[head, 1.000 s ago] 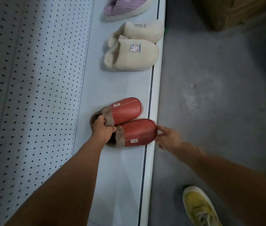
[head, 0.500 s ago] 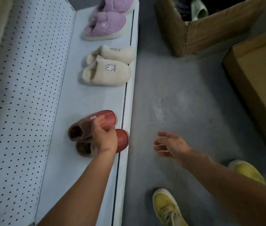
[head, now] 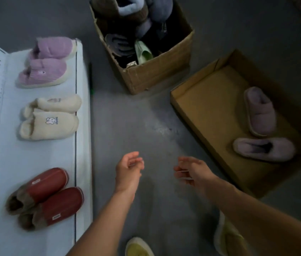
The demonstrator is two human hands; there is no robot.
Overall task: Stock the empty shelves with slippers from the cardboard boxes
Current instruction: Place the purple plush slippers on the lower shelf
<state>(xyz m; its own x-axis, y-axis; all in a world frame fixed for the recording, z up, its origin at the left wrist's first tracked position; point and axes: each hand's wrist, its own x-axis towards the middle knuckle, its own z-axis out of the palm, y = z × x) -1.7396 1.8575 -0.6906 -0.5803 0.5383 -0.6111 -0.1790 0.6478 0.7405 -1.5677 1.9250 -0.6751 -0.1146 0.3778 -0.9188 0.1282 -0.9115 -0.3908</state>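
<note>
Three slipper pairs sit on white metal shelf (head: 40,157). Your left hand (head: 128,169) and right hand (head: 192,171): loose, holding nothing. Grey fluffy slipper pair (head: 262,126) in shallow cardboard box (head: 197,115) remains; tall cardboard box (head: 151,71) remains full.

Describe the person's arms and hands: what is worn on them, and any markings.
Both forearms are bare, with no sleeves in view. The left hand and right hand wear no gloves; no watch, bracelet or ring shows, though motion blur hides fine detail. No markings are visible.

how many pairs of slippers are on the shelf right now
3 pairs on the shelf: purple pair farthest, cream pair in the middle, red pair nearest. None looks hidden.
</note>
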